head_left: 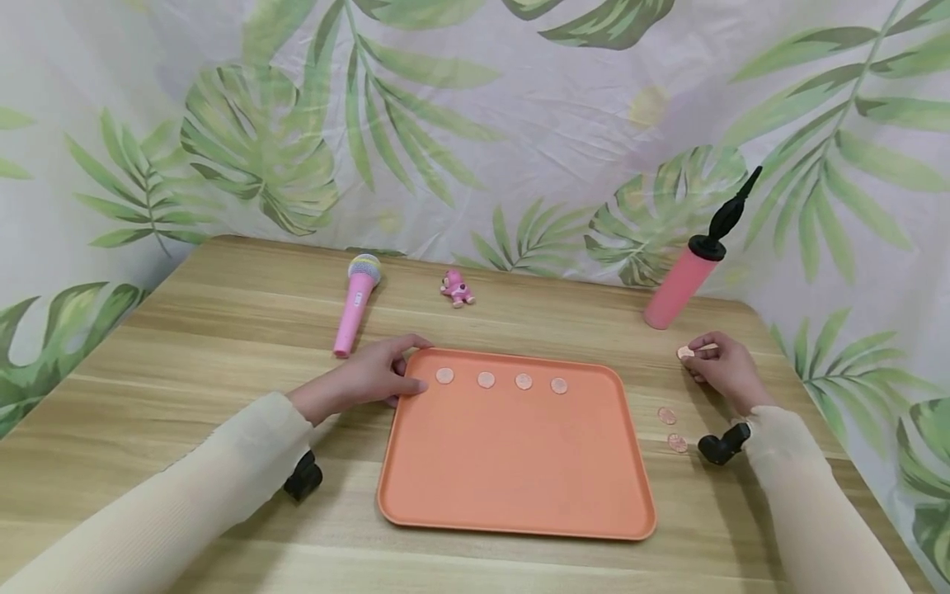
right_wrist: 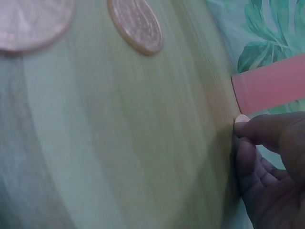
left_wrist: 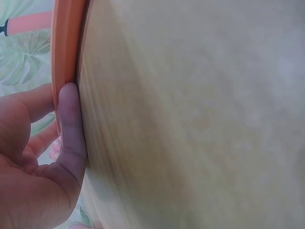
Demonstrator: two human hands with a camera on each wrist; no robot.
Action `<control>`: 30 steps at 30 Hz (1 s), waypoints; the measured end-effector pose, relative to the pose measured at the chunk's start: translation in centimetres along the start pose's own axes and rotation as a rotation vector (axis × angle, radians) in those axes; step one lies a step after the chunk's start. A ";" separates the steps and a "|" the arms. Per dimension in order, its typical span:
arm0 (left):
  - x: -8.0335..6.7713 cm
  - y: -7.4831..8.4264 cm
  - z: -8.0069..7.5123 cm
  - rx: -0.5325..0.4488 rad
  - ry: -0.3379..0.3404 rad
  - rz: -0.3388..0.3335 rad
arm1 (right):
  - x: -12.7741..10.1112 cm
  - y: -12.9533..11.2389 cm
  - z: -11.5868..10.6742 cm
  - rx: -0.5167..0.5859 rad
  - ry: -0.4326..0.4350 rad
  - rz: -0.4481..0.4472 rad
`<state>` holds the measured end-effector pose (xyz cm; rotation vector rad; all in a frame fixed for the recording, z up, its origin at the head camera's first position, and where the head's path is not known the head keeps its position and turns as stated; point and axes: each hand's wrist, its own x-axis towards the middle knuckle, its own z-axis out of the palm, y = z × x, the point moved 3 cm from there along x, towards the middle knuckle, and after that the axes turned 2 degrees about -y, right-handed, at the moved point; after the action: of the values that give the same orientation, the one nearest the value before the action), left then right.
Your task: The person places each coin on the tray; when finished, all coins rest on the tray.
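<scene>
Head view: orange tray (head_left: 512,487) on wooden surface (head_left: 223,330), four coins in a row.
Left hand (head_left: 374,375): fingers flat against tray's corner, steadying.
Right hand (head_left: 723,371): pinching coin (head_left: 684,352) beside tray.
Advice: carry level, set after fourth coin (head_left: 559,385).

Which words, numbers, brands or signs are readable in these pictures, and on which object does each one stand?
No text can be read anywhere.
Small label on the pink toy microphone: too small to read.
Copper-coloured round coins on the wooden table: relief too blurred to read.
Orange plastic tray, pink hand pump, leaf-print backdrop cloth: no writing visible.
</scene>
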<state>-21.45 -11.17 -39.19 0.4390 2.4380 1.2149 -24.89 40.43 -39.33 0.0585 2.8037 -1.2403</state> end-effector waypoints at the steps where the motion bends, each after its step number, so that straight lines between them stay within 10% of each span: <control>1: 0.0 0.1 0.0 -0.001 -0.001 0.003 | -0.1 0.0 0.0 0.000 0.001 -0.004; 30: 0.1 0.1 0.0 -0.005 -0.004 0.001 | -0.8 -0.1 0.6 0.251 -0.114 0.095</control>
<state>-21.54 -11.09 -39.14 0.4412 2.4308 1.2191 -24.04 39.89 -39.60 0.1289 2.5053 -1.5133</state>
